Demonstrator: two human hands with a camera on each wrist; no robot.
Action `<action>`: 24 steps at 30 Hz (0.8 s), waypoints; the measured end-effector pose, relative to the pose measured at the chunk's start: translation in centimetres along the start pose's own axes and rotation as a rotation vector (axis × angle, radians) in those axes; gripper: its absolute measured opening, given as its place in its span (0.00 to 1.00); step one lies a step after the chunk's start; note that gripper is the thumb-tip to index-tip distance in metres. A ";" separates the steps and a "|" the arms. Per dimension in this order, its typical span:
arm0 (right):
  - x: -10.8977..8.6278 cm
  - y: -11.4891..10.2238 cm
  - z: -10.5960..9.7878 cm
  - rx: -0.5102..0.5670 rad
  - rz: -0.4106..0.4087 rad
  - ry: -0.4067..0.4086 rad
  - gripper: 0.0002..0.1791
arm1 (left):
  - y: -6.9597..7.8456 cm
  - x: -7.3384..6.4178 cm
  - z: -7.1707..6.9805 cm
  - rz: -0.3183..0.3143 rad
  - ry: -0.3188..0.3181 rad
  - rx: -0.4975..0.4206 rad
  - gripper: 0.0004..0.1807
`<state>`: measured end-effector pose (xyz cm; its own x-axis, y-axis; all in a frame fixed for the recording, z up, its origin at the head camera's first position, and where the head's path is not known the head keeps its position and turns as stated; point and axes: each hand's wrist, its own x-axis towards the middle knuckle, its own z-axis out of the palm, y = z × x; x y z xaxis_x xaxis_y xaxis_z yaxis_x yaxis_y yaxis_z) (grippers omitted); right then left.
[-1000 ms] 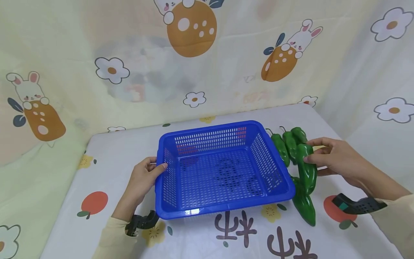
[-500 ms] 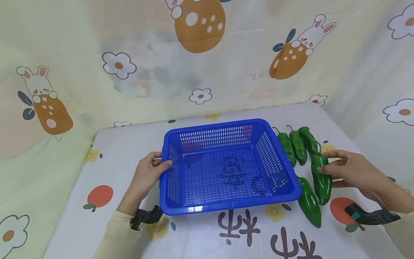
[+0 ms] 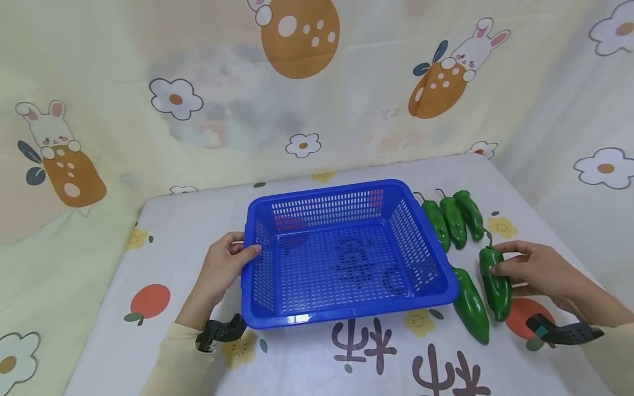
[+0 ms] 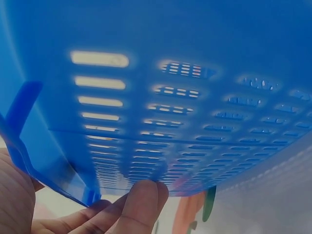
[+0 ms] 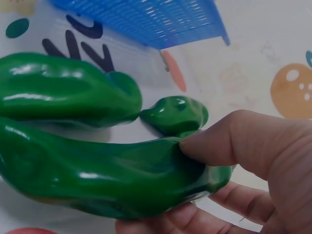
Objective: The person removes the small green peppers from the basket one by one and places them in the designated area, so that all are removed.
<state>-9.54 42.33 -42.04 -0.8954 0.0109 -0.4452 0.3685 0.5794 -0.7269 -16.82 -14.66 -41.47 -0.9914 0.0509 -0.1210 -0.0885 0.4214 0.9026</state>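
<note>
My left hand point(image 3: 223, 267) grips the left rim of a blue plastic basket point(image 3: 371, 312), thumb over the edge. In the left wrist view its fingers point(image 4: 141, 204) lie against the slotted outer wall point(image 4: 146, 29). My right hand point(image 3: 540, 269) pinches a glossy green pepper point(image 3: 496, 289) near its stem end, to the right of the basket. In the right wrist view the thumb presses on the top of this pepper point(image 5: 117, 180), with fingers below. Beside it lies another green pepper point(image 3: 470, 308), close to the basket's front right corner.
Three more green peppers point(image 3: 453, 223) lie side by side at the basket's back right. A printed white cloth point(image 3: 277, 363) covers the table. Behind it hangs a patterned curtain point(image 3: 238, 49), and a pale curtain point(image 3: 569, 165) hangs on the right.
My right hand has carried the pepper right and towards me, away from the basket and the back peppers, and lower. The left hand keeps its grip on the rim.
</note>
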 end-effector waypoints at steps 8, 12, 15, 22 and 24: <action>0.6 0.7 0.4 0.008 0.031 -0.014 0.38 | 0.1 -0.2 -0.1 0.005 0.001 -0.010 0.26; 0.5 0.8 0.7 0.020 0.032 -0.026 0.37 | 0.1 -0.2 -0.1 0.004 0.003 -0.005 0.25; 0.4 0.9 0.9 0.016 0.025 -0.031 0.37 | 0.1 -0.2 -0.1 0.004 0.004 -0.003 0.26; 0.3 0.7 1.0 0.015 0.048 -0.037 0.38 | 0.1 -0.2 0.0 0.001 0.009 -0.002 0.25; 0.3 0.7 1.1 0.017 0.061 -0.040 0.38 | 0.1 -0.2 0.0 0.002 0.010 -0.002 0.25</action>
<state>-9.31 41.85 -43.21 -0.8606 0.0133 -0.5091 0.4266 0.5648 -0.7064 -16.62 -14.60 -41.36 -0.9924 0.0427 -0.1156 -0.0872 0.4192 0.9037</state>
